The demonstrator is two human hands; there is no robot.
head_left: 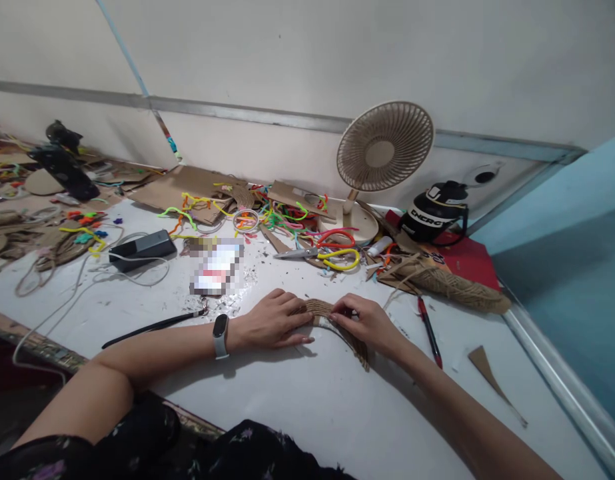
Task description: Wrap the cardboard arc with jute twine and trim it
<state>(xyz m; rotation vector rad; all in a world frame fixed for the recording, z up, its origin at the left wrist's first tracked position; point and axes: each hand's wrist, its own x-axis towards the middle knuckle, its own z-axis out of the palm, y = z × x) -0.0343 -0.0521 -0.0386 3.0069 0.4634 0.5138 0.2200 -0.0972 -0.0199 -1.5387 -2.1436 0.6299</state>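
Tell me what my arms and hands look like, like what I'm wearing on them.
Your left hand and right hand are gloveless, both forearms bare. The left wrist wears a pale grey band with a dark oblong face; a black, flower-printed fabric sleeve covers the left upper arm.

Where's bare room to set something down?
Widest: white tabletop on the near side of the curved corded piece, between left forearm and right forearm. Smaller: strip between cardboard triangle and metal edge. Crowded: along the wall, around scissors, fan and pipe cleaners.

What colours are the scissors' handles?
One handle is red-orange, the other handle yellow, in the head view.
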